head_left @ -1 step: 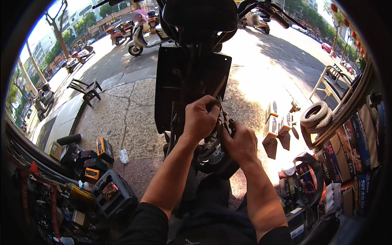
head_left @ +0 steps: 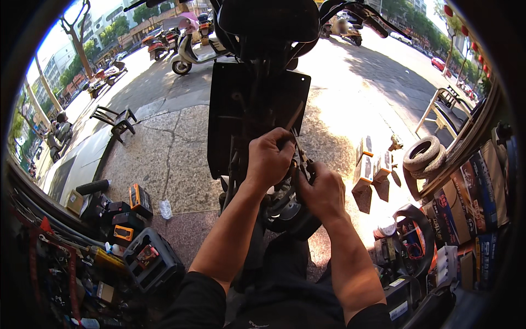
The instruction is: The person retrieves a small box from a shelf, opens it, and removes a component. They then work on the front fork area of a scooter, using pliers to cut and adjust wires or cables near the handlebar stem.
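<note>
Both my hands work close together over the lower part of a dark electric scooter, in front of its black flat panel. My left hand is closed, its thumb and forefinger pinching a thin brownish strip that sticks up past the fingers. Just to the right and nearer, my right hand is wrapped round the handles of a metal tool that looks like pliers. Its jaws reach up beside the left fingertips. What they grip is too small to make out.
At the left lie boxed parts, an open grey tool case and a small dark stool. To the right are white-orange boxes, stacked tyres and cartons. Parked scooters stand beyond on the street.
</note>
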Tool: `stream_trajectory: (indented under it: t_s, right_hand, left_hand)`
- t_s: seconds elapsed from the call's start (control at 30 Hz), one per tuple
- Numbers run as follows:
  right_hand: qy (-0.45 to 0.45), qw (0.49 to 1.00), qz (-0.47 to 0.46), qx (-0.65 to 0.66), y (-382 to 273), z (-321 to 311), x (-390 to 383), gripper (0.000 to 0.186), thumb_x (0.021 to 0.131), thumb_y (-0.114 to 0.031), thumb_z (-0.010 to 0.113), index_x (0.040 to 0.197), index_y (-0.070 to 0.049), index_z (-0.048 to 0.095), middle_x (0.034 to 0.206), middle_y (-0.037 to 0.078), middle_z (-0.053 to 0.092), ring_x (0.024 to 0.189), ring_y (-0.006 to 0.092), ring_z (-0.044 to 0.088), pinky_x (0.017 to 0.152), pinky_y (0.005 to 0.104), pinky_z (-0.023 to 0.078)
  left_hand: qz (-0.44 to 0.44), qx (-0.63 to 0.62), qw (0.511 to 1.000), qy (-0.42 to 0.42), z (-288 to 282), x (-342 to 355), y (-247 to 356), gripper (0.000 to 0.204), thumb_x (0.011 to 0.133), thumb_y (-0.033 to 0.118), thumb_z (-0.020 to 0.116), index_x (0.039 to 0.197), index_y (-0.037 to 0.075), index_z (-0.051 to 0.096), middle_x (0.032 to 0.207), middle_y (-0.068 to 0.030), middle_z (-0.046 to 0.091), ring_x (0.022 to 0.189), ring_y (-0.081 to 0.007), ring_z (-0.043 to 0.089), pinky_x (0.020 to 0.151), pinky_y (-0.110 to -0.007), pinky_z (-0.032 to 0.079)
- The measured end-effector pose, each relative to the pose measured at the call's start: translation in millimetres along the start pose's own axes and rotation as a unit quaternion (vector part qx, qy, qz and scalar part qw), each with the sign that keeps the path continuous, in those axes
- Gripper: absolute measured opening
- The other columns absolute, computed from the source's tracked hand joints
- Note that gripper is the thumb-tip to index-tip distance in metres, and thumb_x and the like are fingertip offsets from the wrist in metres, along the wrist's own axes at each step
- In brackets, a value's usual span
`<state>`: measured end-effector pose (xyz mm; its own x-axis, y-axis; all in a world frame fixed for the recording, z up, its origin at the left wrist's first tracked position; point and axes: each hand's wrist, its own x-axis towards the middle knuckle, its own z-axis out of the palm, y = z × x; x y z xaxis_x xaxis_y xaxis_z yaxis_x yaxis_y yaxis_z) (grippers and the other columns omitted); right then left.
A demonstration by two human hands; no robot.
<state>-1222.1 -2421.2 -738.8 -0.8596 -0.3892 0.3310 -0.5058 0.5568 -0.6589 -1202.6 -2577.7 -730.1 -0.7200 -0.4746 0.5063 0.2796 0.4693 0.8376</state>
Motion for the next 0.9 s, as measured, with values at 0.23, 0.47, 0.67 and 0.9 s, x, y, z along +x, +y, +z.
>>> stream_trajectory:
  t_s: [0.23,0.47,0.67,0.9]
  right_hand:
    - [-0.002,1.000,-0.015,-0.007,1,2,1,0.044,0.087,-0.042,0.073,0.097,0.001,0.067,0.088,0.026,0.071,0.085,0.0449,0.069,0.075,0.0504,0.054]
    - [0.000,1.000,-0.019,-0.017,3,1,0,0.041,0.086,-0.039,0.074,0.091,0.001,0.065,0.084,0.026,0.070,0.083,0.0443,0.069,0.073,0.0507,0.053]
    - [0.020,0.993,-0.074,-0.090,10,3,-2,0.037,0.085,-0.030,0.078,0.093,0.001,0.061,0.084,0.026,0.069,0.080,0.0457,0.068,0.072,0.0517,0.054]
    - [0.009,0.985,-0.105,-0.136,17,2,0,0.037,0.086,-0.028,0.078,0.094,0.002,0.058,0.087,0.024,0.068,0.081,0.0439,0.068,0.072,0.0506,0.055]
  left_hand:
    - [0.015,-0.001,1.000,0.003,1,1,-3,0.008,0.087,0.004,0.067,0.091,0.000,0.072,0.074,-0.0136,0.071,0.066,-0.0171,0.069,0.062,-0.031,0.052]
    - [0.018,-0.012,1.000,-0.003,1,0,-3,0.008,0.087,0.004,0.066,0.090,0.000,0.072,0.072,-0.0122,0.070,0.064,-0.0137,0.066,0.061,-0.030,0.051]
    - [-0.004,-0.032,0.999,-0.017,1,-1,-3,0.007,0.087,0.003,0.067,0.090,0.000,0.072,0.069,-0.0077,0.069,0.063,-0.0082,0.061,0.058,-0.028,0.049]
    - [-0.025,-0.053,0.998,-0.027,3,-2,-4,0.005,0.088,0.003,0.068,0.090,0.000,0.072,0.067,-0.0029,0.066,0.061,-0.0045,0.055,0.055,-0.026,0.045]
